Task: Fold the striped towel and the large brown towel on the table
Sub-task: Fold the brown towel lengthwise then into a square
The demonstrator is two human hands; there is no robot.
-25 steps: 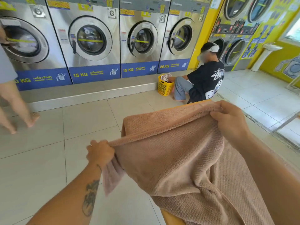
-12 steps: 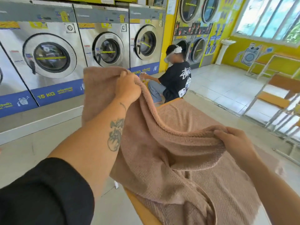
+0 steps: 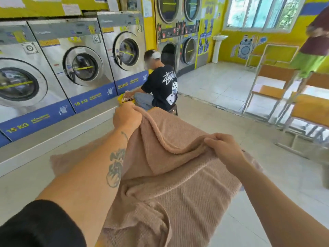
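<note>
My left hand (image 3: 126, 117), arm stretched forward, is closed in a fist on the far edge of the brown towel (image 3: 170, 184), lifting it clear of the surface. My right hand (image 3: 223, 149), nearer to me and to the right, pinches the same edge, fingers curled shut on a bunched fold. Between the two hands the hem sags in a shallow curve. The rest of the towel drapes down and spreads toward me, rumpled at the near end, with a flap trailing out to the left. I cannot see the counter beneath it; the cloth covers it. The striped towel is not visible to me.

Room: pale tiled floor (image 3: 222, 90); a row of steel washers (image 3: 80, 65) on a raised step at left; stacked dryers (image 3: 178, 32) against a yellow wall; wooden chairs (image 3: 277, 86) at right. A person in a black T-shirt (image 3: 160, 86) crouches before the washers, hands in a yellow basket (image 3: 122, 100) holding laundry.
</note>
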